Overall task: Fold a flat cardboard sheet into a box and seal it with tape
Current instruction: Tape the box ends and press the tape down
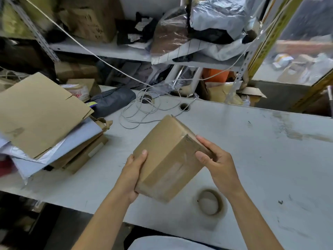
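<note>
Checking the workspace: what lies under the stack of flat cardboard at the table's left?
Under the flat cardboard sheet lie pale plastic mailers and more flattened cardboard, resting on the table. Anything deeper is covered.

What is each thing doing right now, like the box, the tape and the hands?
Box: folded shut, taped, held tilted above the table.
Left hand: grips the box's near left corner.
Right hand: grips the box's right end.
Tape roll: lying flat on the table, untouched.
Flat cardboard sheet: unfolded, resting on a pile at the left.
Cable: loosely coiled on the table.
</note>
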{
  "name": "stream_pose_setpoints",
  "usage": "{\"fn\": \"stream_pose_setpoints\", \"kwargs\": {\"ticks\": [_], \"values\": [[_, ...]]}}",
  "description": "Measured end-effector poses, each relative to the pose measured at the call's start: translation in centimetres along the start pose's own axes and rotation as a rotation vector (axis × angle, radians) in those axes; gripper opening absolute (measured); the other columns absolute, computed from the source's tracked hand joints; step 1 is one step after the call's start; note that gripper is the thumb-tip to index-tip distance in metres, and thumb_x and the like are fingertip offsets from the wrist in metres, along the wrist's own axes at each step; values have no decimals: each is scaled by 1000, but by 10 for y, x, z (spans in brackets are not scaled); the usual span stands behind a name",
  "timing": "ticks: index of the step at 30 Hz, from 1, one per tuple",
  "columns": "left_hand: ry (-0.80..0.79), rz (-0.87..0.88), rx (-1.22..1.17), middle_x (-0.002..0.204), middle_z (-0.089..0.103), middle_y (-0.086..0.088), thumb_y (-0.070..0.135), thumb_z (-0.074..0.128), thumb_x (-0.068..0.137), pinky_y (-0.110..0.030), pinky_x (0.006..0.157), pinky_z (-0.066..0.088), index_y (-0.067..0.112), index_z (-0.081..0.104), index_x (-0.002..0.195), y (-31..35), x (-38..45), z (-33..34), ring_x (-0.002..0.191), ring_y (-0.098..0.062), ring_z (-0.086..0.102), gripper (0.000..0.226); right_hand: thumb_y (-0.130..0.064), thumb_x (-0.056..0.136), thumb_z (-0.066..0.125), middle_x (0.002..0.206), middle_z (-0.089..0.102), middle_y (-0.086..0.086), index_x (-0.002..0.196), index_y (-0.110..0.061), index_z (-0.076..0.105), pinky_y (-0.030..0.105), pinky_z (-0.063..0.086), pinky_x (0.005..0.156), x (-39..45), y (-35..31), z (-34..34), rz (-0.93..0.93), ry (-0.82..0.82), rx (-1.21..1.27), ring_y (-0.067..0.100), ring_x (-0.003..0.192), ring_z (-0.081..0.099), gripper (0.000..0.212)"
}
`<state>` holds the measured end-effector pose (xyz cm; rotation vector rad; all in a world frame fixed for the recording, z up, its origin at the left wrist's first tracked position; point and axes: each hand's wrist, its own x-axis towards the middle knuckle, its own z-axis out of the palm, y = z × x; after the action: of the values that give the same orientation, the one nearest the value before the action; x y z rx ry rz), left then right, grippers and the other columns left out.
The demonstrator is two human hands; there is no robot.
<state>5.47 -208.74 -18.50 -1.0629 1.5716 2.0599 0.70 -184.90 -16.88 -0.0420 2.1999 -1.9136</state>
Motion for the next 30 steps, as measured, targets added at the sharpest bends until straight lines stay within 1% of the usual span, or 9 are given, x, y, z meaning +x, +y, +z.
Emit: {"fn": "stream_pose_setpoints", "kwargs": {"ticks": [2,6,8,12,14,16,20,25,30], "values": [[23,106,-82,129,56,9,48,72,85,-46,86,58,36,15,155,6,3,-5,105,-22,68,91,-36,76,68,136,58,-17,121,-24,65,43,45,107,-10,-6,5,-5,-11,7,2,127,53,46],[-32,397,11,132,65,3,46,83,67,-45,96,53,34,42,141,21,8,-14,111,-18,68,85,-49,76,63,138,54,-23,117,-31,60,46,39,109,-23,-12,7,17,-64,-67,-1,129,49,44],[-17,530,108,129,64,11,35,83,66,-36,92,54,41,41,140,28,9,-16,112,-10,65,85,-50,77,63,135,57,-20,125,-36,56,43,40,109,-19,-13,8,21,-77,-79,-1,127,51,51],[-33,732,373,138,42,28,13,73,62,-42,95,53,58,26,144,44,17,-20,127,-12,49,105,-24,86,70,127,57,-21,138,-36,42,10,51,78,-4,-13,18,53,27,-153,-8,112,56,60],[-76,780,441,135,35,31,2,71,65,-39,92,55,63,27,141,51,23,-20,127,-16,46,106,-10,86,69,122,58,-14,136,-28,42,7,50,67,5,-8,23,72,113,-180,-7,104,57,59],[-103,782,483,132,39,18,-6,71,70,-40,86,59,64,33,134,54,30,-22,121,-19,49,102,-4,84,70,118,58,-8,132,-21,42,11,51,63,14,0,30,119,152,-219,-3,97,57,58],[-123,735,646,140,45,6,3,73,72,-44,89,58,54,31,134,45,46,-33,126,-22,51,91,-10,83,70,113,60,2,128,-20,37,33,55,76,19,24,51,275,160,-315,8,88,58,56],[-161,677,786,163,24,6,17,78,75,-47,111,43,44,5,153,37,53,-42,144,-20,34,110,-11,80,67,123,60,-8,137,-24,40,38,51,95,20,37,68,351,127,-269,16,112,57,65],[-208,650,824,163,24,5,22,81,78,-42,111,42,45,-3,154,37,57,-52,142,-23,40,115,-1,83,58,134,53,-12,141,-25,42,40,43,105,12,27,61,337,201,-195,12,125,48,65]]}}
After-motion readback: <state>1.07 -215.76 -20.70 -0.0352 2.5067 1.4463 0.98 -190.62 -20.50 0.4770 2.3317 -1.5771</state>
